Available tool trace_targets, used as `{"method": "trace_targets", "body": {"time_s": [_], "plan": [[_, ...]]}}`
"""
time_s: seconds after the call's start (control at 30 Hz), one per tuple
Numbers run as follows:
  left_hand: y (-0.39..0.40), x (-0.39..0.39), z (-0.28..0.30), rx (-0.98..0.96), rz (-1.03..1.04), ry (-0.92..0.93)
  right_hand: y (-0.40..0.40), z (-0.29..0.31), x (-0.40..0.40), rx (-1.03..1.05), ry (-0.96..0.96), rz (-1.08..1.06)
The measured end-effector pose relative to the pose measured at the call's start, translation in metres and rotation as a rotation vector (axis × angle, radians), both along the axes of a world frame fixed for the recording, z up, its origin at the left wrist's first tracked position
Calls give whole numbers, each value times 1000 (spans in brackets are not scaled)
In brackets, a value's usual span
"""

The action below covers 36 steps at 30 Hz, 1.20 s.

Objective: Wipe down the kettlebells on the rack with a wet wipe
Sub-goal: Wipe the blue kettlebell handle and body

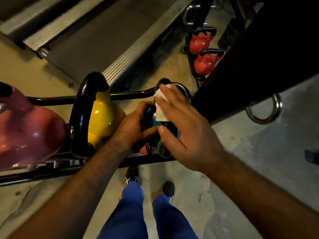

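The teal kettlebell (156, 116) sits on the black rack (51, 99), at its right end beside the yellow kettlebell (101, 118), between both hands. It is small, teal with a dark handle, and mostly hidden. The left hand (136, 128) has its grip clamped on the handle. The right hand (186, 128) lies flat with its fingers straight, pressing a white wet wipe (161, 104) onto the bell's top.
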<state>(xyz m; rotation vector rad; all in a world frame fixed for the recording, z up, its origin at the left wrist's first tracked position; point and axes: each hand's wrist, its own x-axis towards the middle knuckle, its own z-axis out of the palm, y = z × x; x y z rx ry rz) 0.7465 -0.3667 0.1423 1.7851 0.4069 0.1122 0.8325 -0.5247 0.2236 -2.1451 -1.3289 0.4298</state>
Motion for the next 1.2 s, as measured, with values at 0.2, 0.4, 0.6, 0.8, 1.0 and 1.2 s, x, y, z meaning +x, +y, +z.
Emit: {"method": "trace_targets", "body": {"time_s": [0.2,0.4,0.6,0.8,1.0,1.2], "plan": [[-3,-4,4,-159,-5,-51,-33,-13,-18,36,-150,176],[-4,-7,6,-182,-25,-24,-38,-21,-28,69,-158,230],[-4,-3,3,-189,-18,-35,-29,-20,-1,169,-123,187],[1,-5,1,-135,-27,-11,-53,-41,-25,169,-391,362],[7,1,3,-131,-31,5,-40,-54,-23,216,-460,356],[3,-1,0,-85,-16,11,-44,-62,-13,237,-735,351]]}}
